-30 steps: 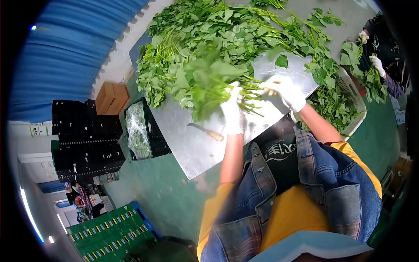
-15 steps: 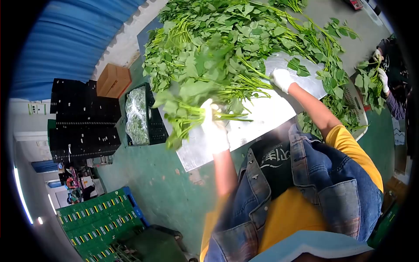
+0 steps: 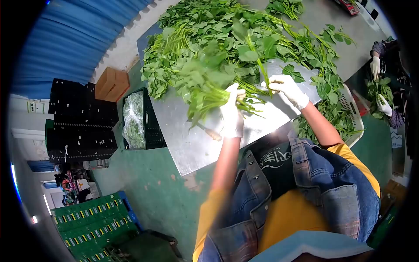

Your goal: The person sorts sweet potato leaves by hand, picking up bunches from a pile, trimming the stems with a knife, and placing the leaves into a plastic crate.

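Note:
My left hand (image 3: 232,111), in a white glove, is closed around a bunch of leafy green stems (image 3: 205,94) above the metal table (image 3: 174,144). The bunch's leaves are blurred. In its white glove, my right hand (image 3: 286,89) pinches a leafy stem (image 3: 262,65) that stands nearly upright beside the bunch. A knife (image 3: 211,133) with a wooden handle lies on the table just left of my left hand. Behind both hands is a large pile of leafy greens (image 3: 218,30).
A white basket (image 3: 355,113) with greens stands at the table's right. Left are a dark crate (image 3: 155,126) with bagged greens, a cardboard box (image 3: 112,84) and black crates (image 3: 83,131). Another person's gloved hands (image 3: 379,87) hold greens at far right.
My left hand has moved right with its bunch, uncovering the knife. My right hand has taken hold of a stem and lifted it beside the bunch.

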Demonstrator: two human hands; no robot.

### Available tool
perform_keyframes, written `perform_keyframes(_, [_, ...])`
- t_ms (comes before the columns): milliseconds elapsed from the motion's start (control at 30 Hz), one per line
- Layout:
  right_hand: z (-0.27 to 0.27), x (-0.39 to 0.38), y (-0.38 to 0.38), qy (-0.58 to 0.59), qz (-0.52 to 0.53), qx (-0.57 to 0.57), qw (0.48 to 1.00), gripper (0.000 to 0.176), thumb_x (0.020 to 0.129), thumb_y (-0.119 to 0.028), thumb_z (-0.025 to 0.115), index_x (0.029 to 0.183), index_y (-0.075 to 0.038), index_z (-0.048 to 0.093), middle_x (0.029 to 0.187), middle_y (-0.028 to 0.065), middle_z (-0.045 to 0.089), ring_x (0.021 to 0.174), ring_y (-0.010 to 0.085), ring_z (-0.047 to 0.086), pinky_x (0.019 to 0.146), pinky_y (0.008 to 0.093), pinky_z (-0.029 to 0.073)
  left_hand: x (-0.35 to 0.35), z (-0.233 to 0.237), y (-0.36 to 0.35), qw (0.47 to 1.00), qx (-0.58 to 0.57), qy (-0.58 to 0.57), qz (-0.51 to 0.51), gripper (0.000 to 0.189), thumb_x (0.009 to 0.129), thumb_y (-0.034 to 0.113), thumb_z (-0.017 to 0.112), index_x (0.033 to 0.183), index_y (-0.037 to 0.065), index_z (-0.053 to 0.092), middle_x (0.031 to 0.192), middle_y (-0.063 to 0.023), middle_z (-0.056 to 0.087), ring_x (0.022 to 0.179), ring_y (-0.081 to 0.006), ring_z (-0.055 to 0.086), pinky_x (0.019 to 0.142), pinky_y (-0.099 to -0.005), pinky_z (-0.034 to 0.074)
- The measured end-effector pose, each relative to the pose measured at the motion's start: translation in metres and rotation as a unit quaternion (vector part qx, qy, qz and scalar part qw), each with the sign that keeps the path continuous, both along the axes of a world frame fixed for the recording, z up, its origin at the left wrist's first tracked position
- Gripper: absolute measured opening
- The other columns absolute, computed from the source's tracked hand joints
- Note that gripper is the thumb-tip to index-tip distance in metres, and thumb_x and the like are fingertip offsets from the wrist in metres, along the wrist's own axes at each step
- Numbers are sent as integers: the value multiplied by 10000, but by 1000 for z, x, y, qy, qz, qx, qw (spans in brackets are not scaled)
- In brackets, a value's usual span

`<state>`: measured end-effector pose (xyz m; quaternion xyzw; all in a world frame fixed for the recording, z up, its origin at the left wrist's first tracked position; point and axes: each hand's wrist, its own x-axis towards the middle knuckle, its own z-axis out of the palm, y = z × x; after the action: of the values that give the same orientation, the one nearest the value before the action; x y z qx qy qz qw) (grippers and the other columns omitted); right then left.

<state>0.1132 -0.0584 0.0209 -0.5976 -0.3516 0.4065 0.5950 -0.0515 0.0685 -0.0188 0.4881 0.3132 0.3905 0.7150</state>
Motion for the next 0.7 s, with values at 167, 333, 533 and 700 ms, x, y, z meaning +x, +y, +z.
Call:
perform_keyframes(167, [-19,-12,-6,-192,1,99,976,144,819,-60,588,920,11,663,785,0,588,674,79,500,636,226,414,25,30,-20,976,218,11,-9,294,818,15,614,1100,-40,554,913,-109,653,678,-108,574,598,-203,449])
perform_keyframes(333, [-19,-22,-15,-217,-10,-13,976,165,807,-116,604,927,-8,640,762,31,589,679,86,523,622,235,430,29,47,-28,986,-146,-44,-70,231,780,-20,647,1004,-30,592,824,-87,634,596,-86,539,528,-193,437])
perform_keyframes(533, [4,-39,-15,-213,-72,-24,974,167,817,-98,576,921,6,654,817,134,629,746,212,629,681,306,486,28,63,-38,995,-69,23,-64,254,731,-39,694,965,-31,595,754,-39,600,560,-82,529,497,-197,414])
perform_keyframes(700, [-10,-48,-17,-214,-148,-14,966,166,821,-84,576,929,22,645,845,129,625,763,201,620,687,292,480,33,45,-42,990,-139,4,-22,226,734,-41,687,943,-30,601,736,-38,592,553,-82,523,491,-204,417])
